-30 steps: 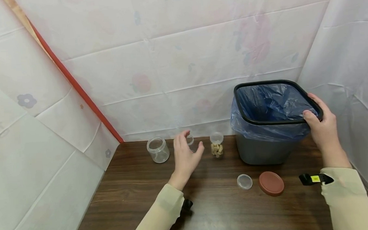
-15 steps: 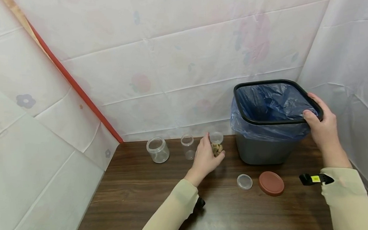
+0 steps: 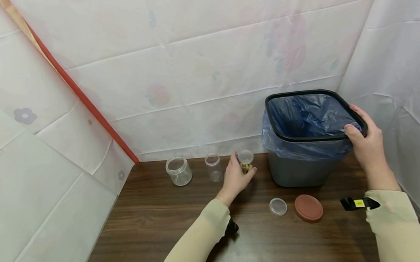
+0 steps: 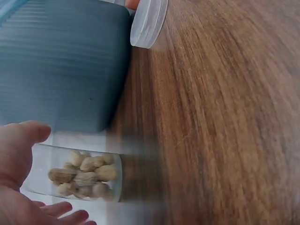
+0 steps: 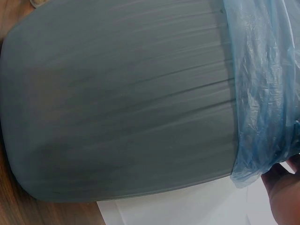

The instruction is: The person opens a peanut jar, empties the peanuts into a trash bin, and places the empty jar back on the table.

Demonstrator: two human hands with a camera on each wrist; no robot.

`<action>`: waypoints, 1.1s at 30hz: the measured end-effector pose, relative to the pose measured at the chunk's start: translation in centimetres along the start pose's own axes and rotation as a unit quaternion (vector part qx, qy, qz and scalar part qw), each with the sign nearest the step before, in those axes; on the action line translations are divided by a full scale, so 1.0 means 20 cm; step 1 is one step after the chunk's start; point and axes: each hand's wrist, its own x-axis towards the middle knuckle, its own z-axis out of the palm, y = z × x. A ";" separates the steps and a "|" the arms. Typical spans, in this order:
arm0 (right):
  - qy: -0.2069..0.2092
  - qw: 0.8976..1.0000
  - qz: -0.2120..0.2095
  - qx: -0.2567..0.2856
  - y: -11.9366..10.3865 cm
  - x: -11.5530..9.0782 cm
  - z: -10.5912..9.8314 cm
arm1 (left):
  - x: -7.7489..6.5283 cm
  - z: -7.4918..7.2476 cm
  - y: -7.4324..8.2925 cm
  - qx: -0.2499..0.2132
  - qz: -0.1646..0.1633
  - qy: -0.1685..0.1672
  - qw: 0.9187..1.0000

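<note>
A clear cylindrical jar of tan peanuts point(image 4: 89, 174) is sitting within the wide-spread left hand point(image 3: 235, 178) — contact unclear — the right hand point(image 3: 370, 144) is gripping a black-rimmed grey bin point(image 3: 301, 170)

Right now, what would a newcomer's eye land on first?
Probably the squarish grey bin with blue plastic liner at right, its black rim gripped by the right hand. Left of it, the left hand spreads around a clear cylindrical jar of tan peanuts. A round reddish lid lies before the bin.

Narrow gap between peanut jar point(image 4: 82, 174) and bin point(image 3: 301, 167)
</note>
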 end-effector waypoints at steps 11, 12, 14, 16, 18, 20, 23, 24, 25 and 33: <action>0.001 1.000 -0.005 -0.004 0.00 0.00 0.00 | 0.04 0.10 -0.10 -0.017 -0.054 -0.007 0.998; 0.001 1.000 -0.005 -0.004 0.00 0.00 0.00 | 0.05 0.11 -0.10 -0.013 -0.057 -0.008 0.998; 0.002 1.000 -0.003 -0.003 0.01 0.00 0.00 | 0.05 0.11 -0.11 -0.005 -0.051 -0.003 0.999; 0.003 1.000 0.000 -0.002 0.01 0.00 0.00 | 0.06 0.14 -0.14 0.009 -0.047 -0.001 0.999; 0.004 1.000 0.003 -0.002 0.01 0.01 0.00 | 0.07 0.15 -0.16 0.012 -0.049 -0.002 0.999; 0.005 1.000 0.006 -0.003 0.01 0.01 0.00 | 0.07 0.16 -0.17 0.017 -0.044 0.002 0.999; 0.005 1.000 0.008 -0.003 0.01 0.01 0.00 | 0.07 0.17 -0.18 0.021 -0.038 0.011 0.999; 0.005 1.000 0.008 -0.002 0.01 0.01 0.00 | 0.07 0.17 -0.18 0.020 -0.037 0.013 0.999; 0.005 1.000 0.008 -0.002 0.01 0.01 0.00 | 0.07 0.17 -0.18 0.018 -0.036 0.014 0.999; 0.005 1.000 0.004 -0.010 0.01 0.01 0.00 | 0.06 0.16 -0.17 0.008 -0.031 0.019 0.999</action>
